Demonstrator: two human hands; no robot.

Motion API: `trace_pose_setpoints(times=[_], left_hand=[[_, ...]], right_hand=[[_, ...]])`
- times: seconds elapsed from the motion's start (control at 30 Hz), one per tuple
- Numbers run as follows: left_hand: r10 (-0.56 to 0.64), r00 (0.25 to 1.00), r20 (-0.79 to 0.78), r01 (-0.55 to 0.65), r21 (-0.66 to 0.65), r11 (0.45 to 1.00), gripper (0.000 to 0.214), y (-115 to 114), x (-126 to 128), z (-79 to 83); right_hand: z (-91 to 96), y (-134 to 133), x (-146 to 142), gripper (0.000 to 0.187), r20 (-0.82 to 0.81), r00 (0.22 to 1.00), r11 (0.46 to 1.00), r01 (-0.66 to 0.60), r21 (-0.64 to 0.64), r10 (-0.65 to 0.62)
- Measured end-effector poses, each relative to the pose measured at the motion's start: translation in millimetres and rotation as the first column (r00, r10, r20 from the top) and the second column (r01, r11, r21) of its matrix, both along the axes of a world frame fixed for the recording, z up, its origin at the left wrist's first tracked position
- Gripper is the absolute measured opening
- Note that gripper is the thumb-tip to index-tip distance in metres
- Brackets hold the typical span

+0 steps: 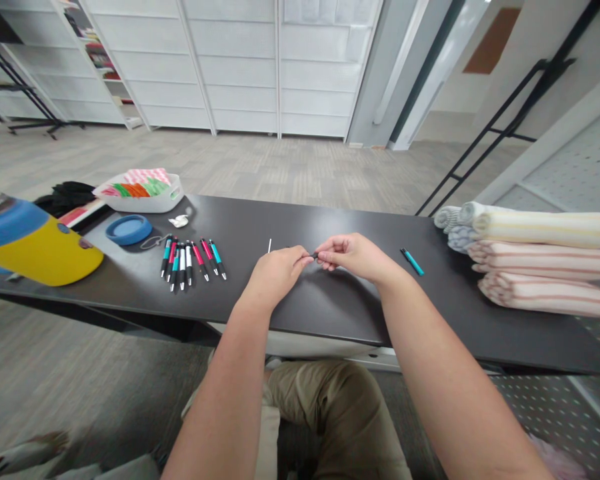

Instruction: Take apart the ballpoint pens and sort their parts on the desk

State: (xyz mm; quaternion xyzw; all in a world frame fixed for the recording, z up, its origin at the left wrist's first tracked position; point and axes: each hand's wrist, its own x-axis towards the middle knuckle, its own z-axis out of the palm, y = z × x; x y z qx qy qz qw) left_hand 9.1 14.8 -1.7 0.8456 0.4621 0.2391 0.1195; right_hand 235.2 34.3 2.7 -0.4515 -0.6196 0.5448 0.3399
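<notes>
On the table (pixel 325 307), a row of pens (pixel 193 259) lies left, a tray (pixel 176 195) behind it, a single pen (pixel 412 261) right, rolled towels (pixel 545 260) farther right.

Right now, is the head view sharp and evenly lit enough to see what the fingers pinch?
Head view: soft, even light, faint sheen on the black table; wide-angle bowing stretches the rolled towels; left hand and right hand are sharp, but the dark part they pinch is too small to identify.

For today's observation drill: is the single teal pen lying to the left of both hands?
No: the teal pen lies right of the right hand, which pinches a small dark part with the left hand.
</notes>
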Motion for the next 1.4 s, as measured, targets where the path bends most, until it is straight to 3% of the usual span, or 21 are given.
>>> trace_pose_setpoints(times=[0.27,0.5,0.6,0.7,0.77,0.8,0.87,0.93,1.0,1.1,1.23,1.4], left_hand=[[0.018,0.999,-0.030,-0.018,-0.006,1.000,0.031,-0.8,0.3,1.6],[0.028,0.999,-0.026,-0.028,-0.003,1.000,0.028,0.4,-0.7,1.9],[0.057,0.998,-0.017,-0.057,-0.016,0.998,0.027,-0.4,-1.4,3.9],[0.082,0.997,-0.006,-0.083,-0.028,0.996,0.026,-1.1,-1.9,5.8],[0.079,0.997,0.000,-0.079,-0.029,0.996,0.026,-1.1,-1.8,6.3],[0.074,0.997,0.002,-0.074,-0.028,0.997,0.026,-0.9,-1.5,6.3],[0.070,0.998,0.001,-0.070,-0.025,0.997,0.026,-0.5,-0.6,5.9],[0.071,0.997,-0.004,-0.071,-0.018,0.997,0.025,0.1,0.8,5.1],[0.068,0.998,-0.010,-0.068,-0.010,0.998,0.025,0.6,2.1,4.1],[0.063,0.998,-0.019,-0.063,-0.006,0.998,0.026,1.2,3.7,3.2],[0.067,0.997,-0.025,-0.068,-0.017,0.998,0.026,1.6,4.9,2.5],[0.061,0.998,-0.031,-0.062,-0.018,0.998,0.026,1.4,5.9,1.6]], right_hand=[[1.8,0.1,-0.5,0.050,0.034,0.999,1.000,0.022,0.011,-0.023],[4.2,3.7,8.4,0.050,-0.037,0.987,0.981,0.158,0.115,-0.154],[7.7,7.6,23.4,0.049,-0.076,0.936,0.909,0.352,0.223,-0.343],[8.3,11.9,45.9,0.045,-0.036,0.824,0.769,0.543,0.336,-0.566],[6.7,13.4,62.2,0.041,0.120,0.732,0.703,0.574,0.420,-0.670],[5.5,13.4,69.7,0.036,0.255,0.673,0.698,0.544,0.465,-0.694],[2.6,12.4,82.0,0.024,0.533,0.514,0.740,0.426,0.520,-0.672],[-0.4,10.4,89.3,0.014,0.732,0.365,0.817,0.301,0.492,-0.575],[-2.2,8.3,91.5,0.011,0.825,0.303,0.877,0.225,0.425,-0.478],[-2.1,5.7,88.4,0.012,0.855,0.355,0.926,0.169,0.339,-0.378],[-0.6,4.2,82.3,0.017,0.843,0.435,0.949,0.117,0.294,-0.315],[-3.2,5.0,80.2,0.019,0.843,0.431,0.946,0.136,0.294,-0.323]])
